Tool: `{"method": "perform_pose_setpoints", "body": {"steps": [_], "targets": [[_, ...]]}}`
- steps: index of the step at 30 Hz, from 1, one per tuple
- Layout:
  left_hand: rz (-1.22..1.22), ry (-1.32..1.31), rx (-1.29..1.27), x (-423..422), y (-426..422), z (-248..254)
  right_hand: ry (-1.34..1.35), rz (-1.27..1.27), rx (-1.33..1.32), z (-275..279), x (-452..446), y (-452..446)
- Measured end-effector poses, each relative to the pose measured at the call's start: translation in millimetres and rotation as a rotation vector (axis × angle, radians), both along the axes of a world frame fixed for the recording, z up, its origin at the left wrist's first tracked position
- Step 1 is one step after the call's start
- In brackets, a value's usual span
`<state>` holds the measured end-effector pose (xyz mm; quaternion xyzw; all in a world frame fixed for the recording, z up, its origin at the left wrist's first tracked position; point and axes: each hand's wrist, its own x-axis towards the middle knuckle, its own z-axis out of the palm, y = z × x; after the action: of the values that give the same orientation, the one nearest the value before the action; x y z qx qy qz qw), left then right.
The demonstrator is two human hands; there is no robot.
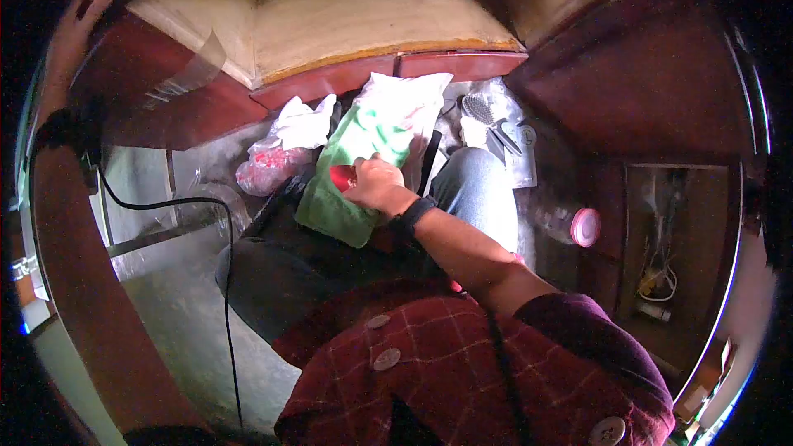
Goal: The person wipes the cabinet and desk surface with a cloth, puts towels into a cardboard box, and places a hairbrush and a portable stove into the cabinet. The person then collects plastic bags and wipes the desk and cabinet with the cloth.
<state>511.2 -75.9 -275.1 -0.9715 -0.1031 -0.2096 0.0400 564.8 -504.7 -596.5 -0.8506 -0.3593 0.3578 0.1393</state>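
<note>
My right hand (378,183) is closed, its fingers curled around a small red object (342,177) whose kind I cannot make out. Under it lies a green and white packet (357,136), spread over my lap and towards the cabinet. At the far upper left my left hand (81,25) is raised beside the dark red wooden panel. A finger or thumb is stretched out there, and the rest of the hand is dark and partly cut off by the lens edge.
A clear bag with red contents (273,167) and white cloth or plastic (304,122) lie left of the packet. To the right are a hairbrush (477,109), a jar with a pink lid (586,227) and a white cable (661,281). A black cable (225,206) hangs at left.
</note>
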Motion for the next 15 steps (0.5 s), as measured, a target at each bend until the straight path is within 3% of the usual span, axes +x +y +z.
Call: {"method": "perform_pose_setpoints", "body": {"steps": [2,7,11,15], "targets": [[0.032,-0.005,-0.077,1,-2,-1,0.000,0.155,0.030,16,1,4],[0.034,0.009,0.075,-2,-18,7,0.089,0.165,0.043,37,-1,10],[-0.075,-0.098,0.147,0,-21,6,-0.012,0.169,-0.107,-17,-11,3],[0.025,-0.044,-0.034,-3,-25,3,-0.315,-0.144,-0.142,-16,19,-4]]}}
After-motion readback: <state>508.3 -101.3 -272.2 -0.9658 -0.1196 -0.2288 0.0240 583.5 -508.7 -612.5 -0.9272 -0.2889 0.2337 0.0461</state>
